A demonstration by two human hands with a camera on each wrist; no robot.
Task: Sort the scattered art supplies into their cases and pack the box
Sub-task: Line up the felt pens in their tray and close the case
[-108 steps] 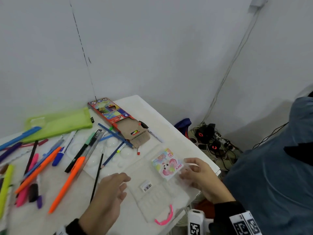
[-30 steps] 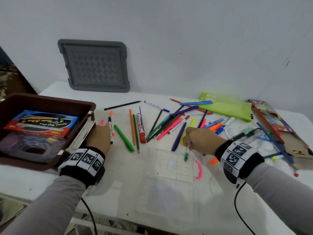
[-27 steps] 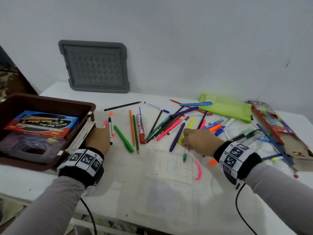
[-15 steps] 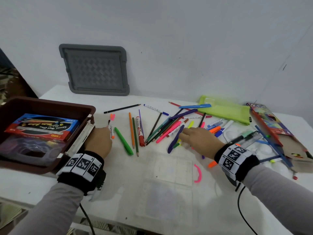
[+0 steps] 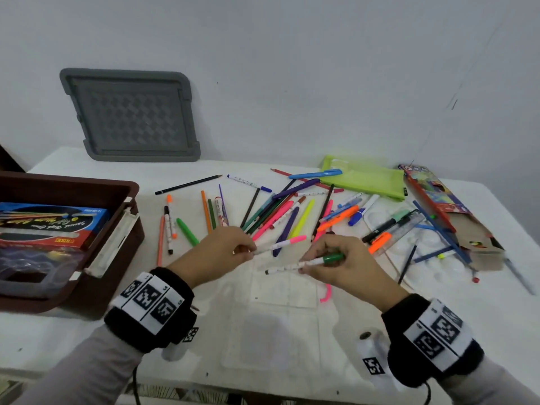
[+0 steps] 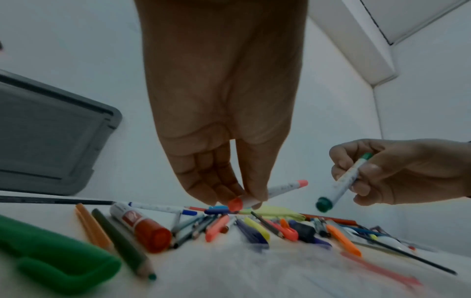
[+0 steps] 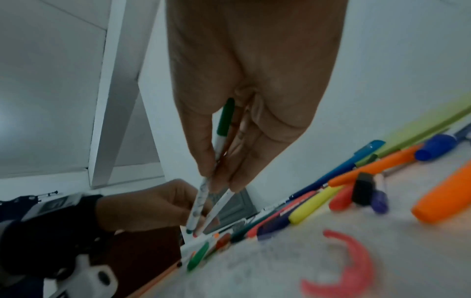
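1. Leftmost, the brown box (image 5: 133,200) sat well left of the clear marker case (image 5: 274,325), already holding a boxed set.
2. Just beyond the case, the left hand (image 5: 216,255) pinched a pink-capped marker (image 5: 280,244) by its end, fingertips tight.
3. Right of it, the right hand (image 5: 339,266) gripped a green-capped marker (image 5: 306,263) above the case's far edge.
4. Judged step: gathering matching markers. Next, probably, both needed laying into the case, aligned.
5. Beyond the case, loose pens (image 5: 292,211) remained unsorted.
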